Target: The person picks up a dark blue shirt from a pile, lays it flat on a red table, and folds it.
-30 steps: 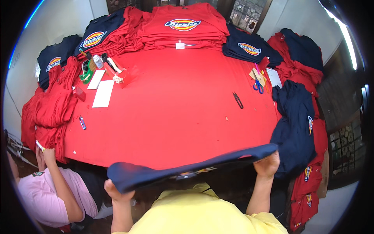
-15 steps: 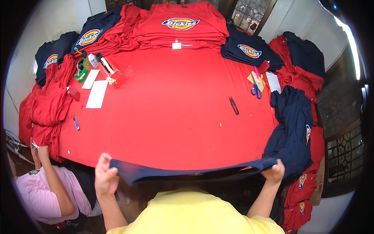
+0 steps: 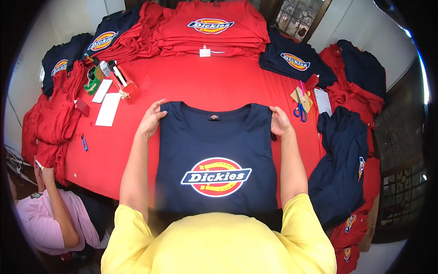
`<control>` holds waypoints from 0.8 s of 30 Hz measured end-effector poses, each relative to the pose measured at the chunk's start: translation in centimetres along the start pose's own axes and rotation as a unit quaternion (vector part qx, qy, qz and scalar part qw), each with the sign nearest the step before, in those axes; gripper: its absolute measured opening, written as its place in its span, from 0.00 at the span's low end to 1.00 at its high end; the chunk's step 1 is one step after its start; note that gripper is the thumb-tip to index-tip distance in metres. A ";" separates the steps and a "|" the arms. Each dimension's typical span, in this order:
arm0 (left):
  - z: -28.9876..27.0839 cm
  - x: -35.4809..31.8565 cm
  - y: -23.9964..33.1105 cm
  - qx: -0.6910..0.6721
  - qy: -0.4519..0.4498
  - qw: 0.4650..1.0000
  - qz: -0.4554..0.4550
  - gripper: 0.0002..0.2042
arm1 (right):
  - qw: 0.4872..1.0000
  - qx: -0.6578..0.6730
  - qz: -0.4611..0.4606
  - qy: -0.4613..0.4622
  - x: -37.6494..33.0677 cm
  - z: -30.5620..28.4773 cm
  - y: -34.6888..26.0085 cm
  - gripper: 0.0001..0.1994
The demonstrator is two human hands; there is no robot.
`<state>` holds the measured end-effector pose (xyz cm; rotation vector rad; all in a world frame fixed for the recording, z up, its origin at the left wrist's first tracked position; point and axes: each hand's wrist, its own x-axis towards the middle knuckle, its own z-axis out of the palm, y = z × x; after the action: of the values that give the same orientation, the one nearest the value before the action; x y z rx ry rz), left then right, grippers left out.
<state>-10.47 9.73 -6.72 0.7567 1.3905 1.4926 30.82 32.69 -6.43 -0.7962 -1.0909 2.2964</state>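
Observation:
A navy T-shirt (image 3: 182, 137) lies spread on the red-covered table in front of me, its neckline away from me and a round printed emblem facing up. My left hand (image 3: 153, 116) pinches its far left shoulder. At the opposite shoulder, my right hand (image 3: 280, 121) has its fingers closed on the cloth. Between the two hands the collar curves, with a small dark neck label (image 3: 214, 117) inside it. The hem end runs toward my body and is hidden there.
Stacked red shirts (image 3: 173, 36) and navy shirts (image 3: 292, 50) line the back. Blue-handled scissors (image 3: 299, 113) lie at right near a loose navy pile (image 3: 342, 155). White paper (image 3: 108, 109), a small cutter (image 3: 84, 142) and a pen holder (image 3: 125, 86) sit left. A co-worker (image 3: 54, 214) handles red cloth.
Both my hands have moved forward over the table and closer together. The navy shirt, earlier stretched edge-on at the near edge, now lies flat with its emblem showing. It covers the black snips' place.

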 end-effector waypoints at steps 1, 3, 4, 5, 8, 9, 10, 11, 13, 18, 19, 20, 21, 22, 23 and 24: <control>0.1 0.6 -0.3 0.026 0.002 0.999 -0.027 0.25 | 0.999 -0.033 -0.002 0.032 0.1 -1.4 -0.1 0.28; -1.4 -0.3 0.6 0.186 0.071 0.977 -0.078 0.23 | 0.952 -0.247 0.079 0.162 -0.7 2.2 -2.0 0.25; -1.5 -0.3 1.0 0.263 0.096 0.955 -0.101 0.22 | 0.901 -0.352 0.108 0.228 -1.3 3.5 -3.2 0.23; -0.4 0.7 1.1 0.389 0.128 0.912 -0.012 0.21 | 0.856 -0.428 0.042 0.288 -1.0 1.8 -3.6 0.22; 1.2 2.6 0.3 0.618 0.138 0.760 0.145 0.18 | 0.650 -0.670 -0.266 0.240 2.2 1.8 -0.4 0.21; 1.1 3.3 0.1 0.623 0.089 0.765 0.133 0.17 | 0.577 -0.752 -0.244 0.203 3.3 3.4 0.6 0.21; 0.8 4.1 -0.1 0.626 0.041 0.769 0.121 0.16 | 0.564 -0.793 -0.161 0.165 4.0 4.6 1.0 0.19; 1.2 5.0 -0.1 0.589 0.002 0.795 0.142 0.14 | 0.606 -0.765 -0.160 0.149 4.8 4.6 0.9 0.17; 1.5 6.3 0.0 0.490 0.024 0.864 0.112 0.14 | 0.646 -0.725 -0.184 0.152 6.3 4.4 0.5 0.16; 1.0 7.8 -1.8 0.498 0.083 0.848 0.163 0.13 | 0.575 -0.763 -0.233 0.185 8.4 4.4 1.2 0.15; 0.6 8.0 -1.9 0.483 0.060 0.856 0.172 0.14 | 0.548 -0.774 -0.266 0.174 8.7 3.7 1.9 0.15; 0.1 8.1 -1.7 0.461 0.025 0.876 0.138 0.15 | 0.561 -0.768 -0.256 0.172 9.0 3.4 1.9 0.15; -0.1 8.3 -1.2 0.436 -0.010 0.894 0.105 0.15 | 0.573 -0.763 -0.247 0.171 9.2 3.0 1.6 0.15; -0.4 8.5 -0.7 0.409 -0.045 0.909 0.071 0.16 | 0.584 -0.757 -0.238 0.171 9.3 2.7 1.5 0.16; -0.7 8.9 0.2 0.329 -0.104 0.938 0.001 0.17 | 0.587 -0.753 -0.244 0.171 9.4 2.5 1.5 0.16; -0.6 8.9 0.6 0.274 -0.086 0.958 -0.030 0.17 | 0.589 -0.749 -0.250 0.171 9.4 2.3 1.6 0.16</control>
<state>-14.46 17.64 -7.60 1.1430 1.6924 0.9659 22.29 36.48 -9.32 -1.0963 -2.5009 0.2416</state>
